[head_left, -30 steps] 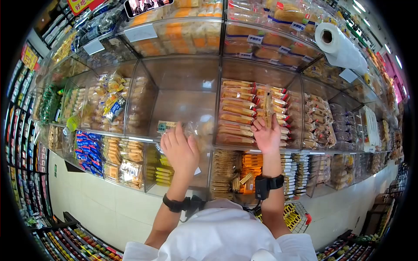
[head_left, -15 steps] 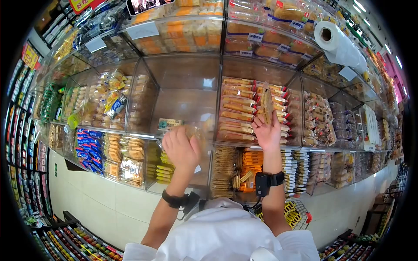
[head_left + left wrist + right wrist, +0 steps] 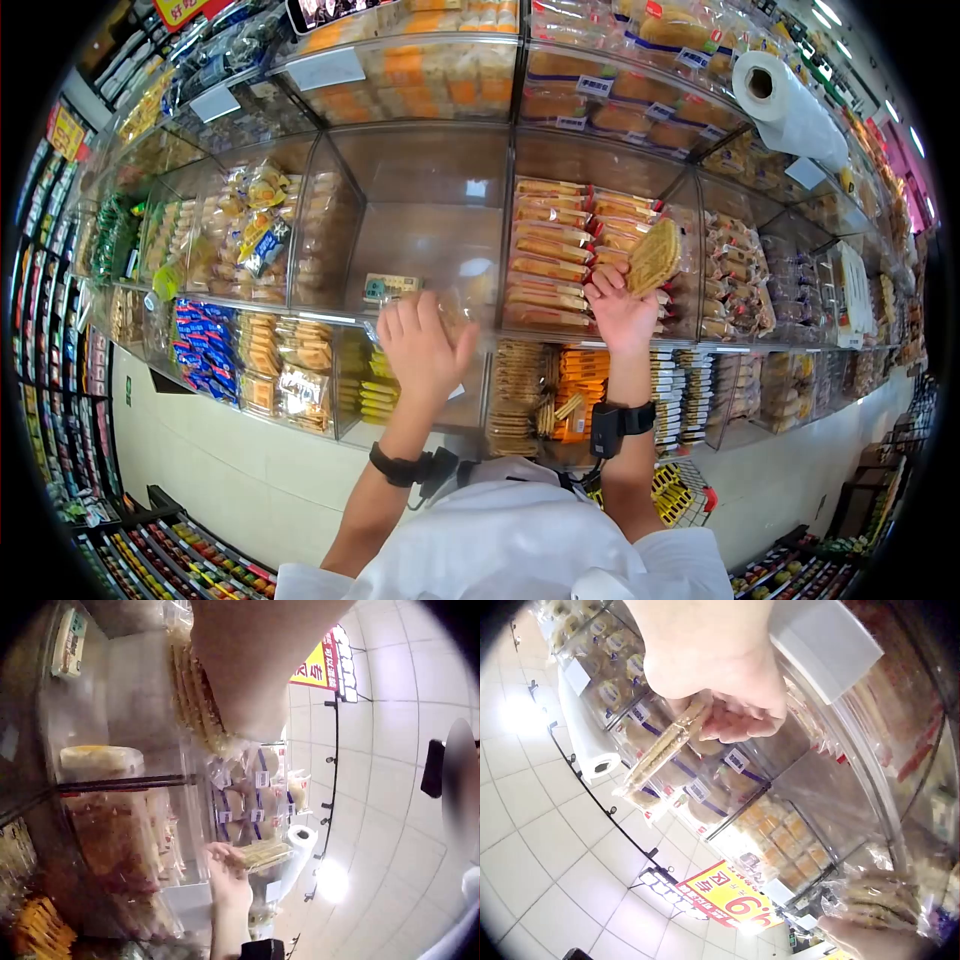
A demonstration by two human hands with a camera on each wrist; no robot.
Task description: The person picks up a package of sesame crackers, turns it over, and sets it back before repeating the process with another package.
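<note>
Biscuit packet: since half a second ago, this wrapped biscuit packet (image 3: 655, 258) has turned from nearly edge-on to show its broad face to the head camera, and shifted slightly right.
Right hand: the hand (image 3: 625, 308) holds the packet raised in front of a bin of slim wrapped packets (image 3: 548, 240).
Right fingers: curled, pinching one end of the packet; the exact thumb contact is partly hidden.
Left hand: the other hand (image 3: 415, 345) grips a bagged stack of biscuits (image 3: 193, 701) at the front edge of a see-through bin (image 3: 430, 235).
Left fingers: side by side, thumb apart from them, the stack pinched between; the fingertips are hidden.
Inside that bin: a small pale piece with a printed label (image 3: 392, 286), just beyond the left hand.
Lower row: yellow packets (image 3: 377, 392) below the left hand, orange packets (image 3: 580, 372) farther right.
Upper right: a roll of clear bags (image 3: 800, 115) near wrapped buns (image 3: 615, 95).
</note>
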